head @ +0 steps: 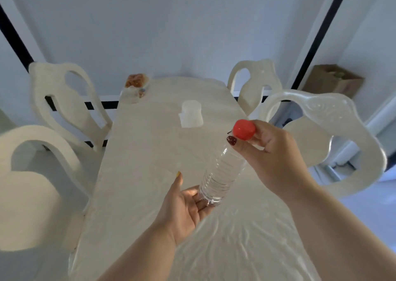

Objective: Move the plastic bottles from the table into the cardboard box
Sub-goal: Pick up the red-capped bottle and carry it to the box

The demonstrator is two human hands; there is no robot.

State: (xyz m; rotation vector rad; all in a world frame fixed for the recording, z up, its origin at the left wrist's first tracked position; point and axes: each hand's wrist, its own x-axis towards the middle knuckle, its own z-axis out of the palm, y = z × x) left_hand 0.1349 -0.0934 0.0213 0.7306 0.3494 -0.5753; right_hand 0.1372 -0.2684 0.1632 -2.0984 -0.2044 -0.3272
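A clear ribbed plastic bottle (218,174) with a red cap (244,129) hangs tilted above the cream table (150,152). My right hand (272,152) grips it at the neck, just under the cap. My left hand (186,203) is under the bottle's base, palm up, with its fingers touching the bottom. A brown cardboard box (334,80) stands on the floor at the far right, beyond the chairs.
A white container (191,114) stands mid-table. A jar with orange contents (135,88) sits at the far left corner. Cream chairs flank the table: two on the left (64,101), two on the right (334,120). A plastic sheet covers the near tabletop (246,238).
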